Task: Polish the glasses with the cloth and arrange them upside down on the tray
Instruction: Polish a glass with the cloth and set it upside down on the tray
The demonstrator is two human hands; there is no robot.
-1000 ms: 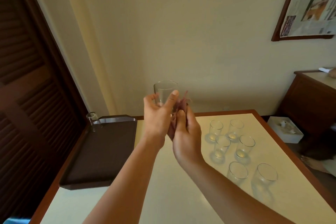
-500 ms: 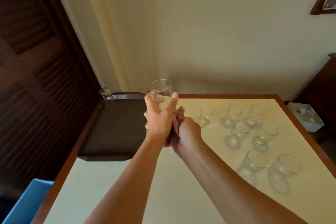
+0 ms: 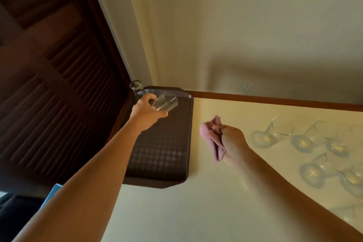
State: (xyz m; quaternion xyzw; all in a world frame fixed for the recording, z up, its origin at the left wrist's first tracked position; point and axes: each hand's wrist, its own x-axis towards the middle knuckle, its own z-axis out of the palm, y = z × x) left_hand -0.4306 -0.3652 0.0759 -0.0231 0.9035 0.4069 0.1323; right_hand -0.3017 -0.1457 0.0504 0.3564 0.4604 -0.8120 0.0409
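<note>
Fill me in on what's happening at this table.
A person is polishing glasses. The left hand grips a clear drinking glass, tipped on its side, over the far end of the dark brown plastic tray. One clear glass already stands at the tray's far left corner. The right hand holds a bunched pink cloth above the cream table. Several more upright glasses wait on the right.
</note>
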